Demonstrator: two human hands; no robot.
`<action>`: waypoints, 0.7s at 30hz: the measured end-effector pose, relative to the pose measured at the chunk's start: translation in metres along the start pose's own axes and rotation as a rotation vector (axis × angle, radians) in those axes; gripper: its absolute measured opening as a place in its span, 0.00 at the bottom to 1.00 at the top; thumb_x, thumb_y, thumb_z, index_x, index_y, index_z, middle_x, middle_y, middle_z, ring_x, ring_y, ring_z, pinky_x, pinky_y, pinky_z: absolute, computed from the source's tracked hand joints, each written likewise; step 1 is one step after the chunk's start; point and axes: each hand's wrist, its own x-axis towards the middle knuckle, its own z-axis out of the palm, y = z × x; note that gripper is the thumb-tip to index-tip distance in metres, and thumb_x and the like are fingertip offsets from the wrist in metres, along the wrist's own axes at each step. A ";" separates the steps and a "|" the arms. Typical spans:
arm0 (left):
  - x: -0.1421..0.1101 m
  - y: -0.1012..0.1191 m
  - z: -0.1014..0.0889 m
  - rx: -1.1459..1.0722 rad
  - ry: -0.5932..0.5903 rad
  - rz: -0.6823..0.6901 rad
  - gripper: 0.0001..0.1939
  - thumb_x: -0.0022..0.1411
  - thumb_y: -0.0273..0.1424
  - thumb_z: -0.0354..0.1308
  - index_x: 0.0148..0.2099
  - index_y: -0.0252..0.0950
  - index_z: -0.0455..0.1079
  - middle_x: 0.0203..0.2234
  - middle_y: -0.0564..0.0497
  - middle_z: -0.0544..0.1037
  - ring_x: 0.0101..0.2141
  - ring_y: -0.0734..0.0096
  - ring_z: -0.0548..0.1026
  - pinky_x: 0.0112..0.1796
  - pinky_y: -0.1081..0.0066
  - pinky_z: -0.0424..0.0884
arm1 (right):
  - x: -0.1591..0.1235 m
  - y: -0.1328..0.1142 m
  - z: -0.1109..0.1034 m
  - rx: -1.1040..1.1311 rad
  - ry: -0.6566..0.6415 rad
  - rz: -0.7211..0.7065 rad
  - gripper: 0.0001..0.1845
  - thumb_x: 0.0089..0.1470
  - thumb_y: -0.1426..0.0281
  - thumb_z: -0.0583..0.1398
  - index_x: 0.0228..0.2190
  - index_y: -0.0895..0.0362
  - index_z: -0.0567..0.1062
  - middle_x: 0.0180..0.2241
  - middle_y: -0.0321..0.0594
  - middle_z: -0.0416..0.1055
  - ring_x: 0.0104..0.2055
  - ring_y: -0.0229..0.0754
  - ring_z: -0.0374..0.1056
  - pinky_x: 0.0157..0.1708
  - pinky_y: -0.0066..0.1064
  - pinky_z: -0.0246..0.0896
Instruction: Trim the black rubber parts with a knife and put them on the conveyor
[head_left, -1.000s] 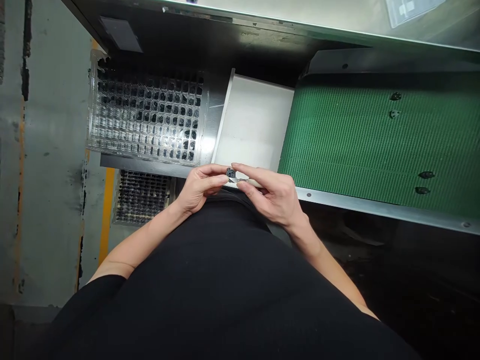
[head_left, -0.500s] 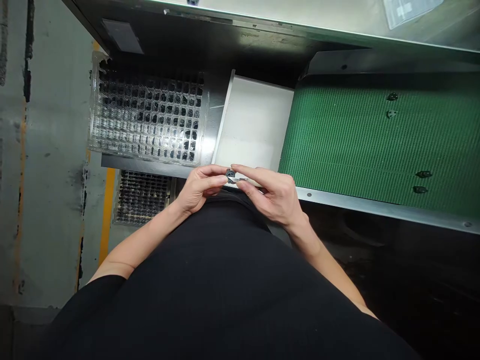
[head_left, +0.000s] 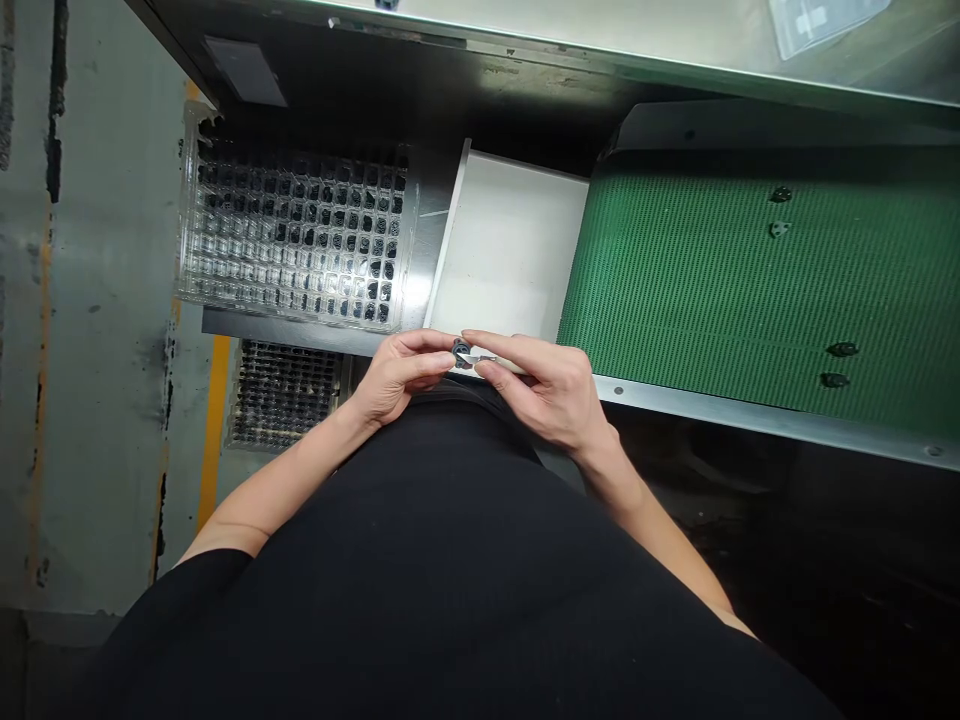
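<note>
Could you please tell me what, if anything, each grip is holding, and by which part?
The left grip pinches a small dark part by its left side; the right grip holds a knife by its handle.

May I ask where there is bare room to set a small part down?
The white panel is bare between the clear tray and the green belt, as is the belt's stretch from there to its four parts. Crowded: the panel's near edge, by left hand and right hand, and the tray's filled cells.
</note>
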 end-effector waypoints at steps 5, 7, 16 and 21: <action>0.000 -0.001 -0.004 0.018 -0.023 0.006 0.14 0.51 0.34 0.82 0.39 0.34 0.88 0.18 0.55 0.70 0.18 0.84 0.54 0.22 0.76 0.46 | 0.001 0.002 0.001 0.017 0.005 -0.006 0.17 0.75 0.67 0.65 0.61 0.53 0.83 0.36 0.37 0.81 0.29 0.37 0.67 0.32 0.33 0.61; 0.000 -0.001 -0.004 0.028 -0.030 0.013 0.14 0.51 0.35 0.81 0.39 0.34 0.88 0.21 0.51 0.75 0.19 0.84 0.55 0.22 0.76 0.47 | 0.000 0.002 0.002 0.014 0.021 -0.021 0.15 0.75 0.69 0.65 0.59 0.53 0.84 0.37 0.37 0.81 0.29 0.37 0.68 0.32 0.33 0.61; 0.002 -0.007 0.001 -0.008 -0.043 -0.045 0.16 0.51 0.35 0.81 0.42 0.34 0.87 0.25 0.51 0.79 0.20 0.84 0.58 0.24 0.75 0.50 | -0.003 0.008 0.008 0.121 0.128 0.075 0.25 0.71 0.63 0.69 0.66 0.48 0.78 0.28 0.31 0.64 0.26 0.38 0.53 0.29 0.34 0.57; 0.006 -0.016 0.000 -0.056 -0.104 -0.084 0.17 0.53 0.37 0.80 0.42 0.34 0.86 0.21 0.55 0.73 0.20 0.83 0.58 0.24 0.74 0.49 | -0.004 0.021 0.020 0.205 0.047 0.181 0.27 0.67 0.62 0.72 0.65 0.48 0.79 0.32 0.32 0.68 0.28 0.37 0.58 0.28 0.33 0.56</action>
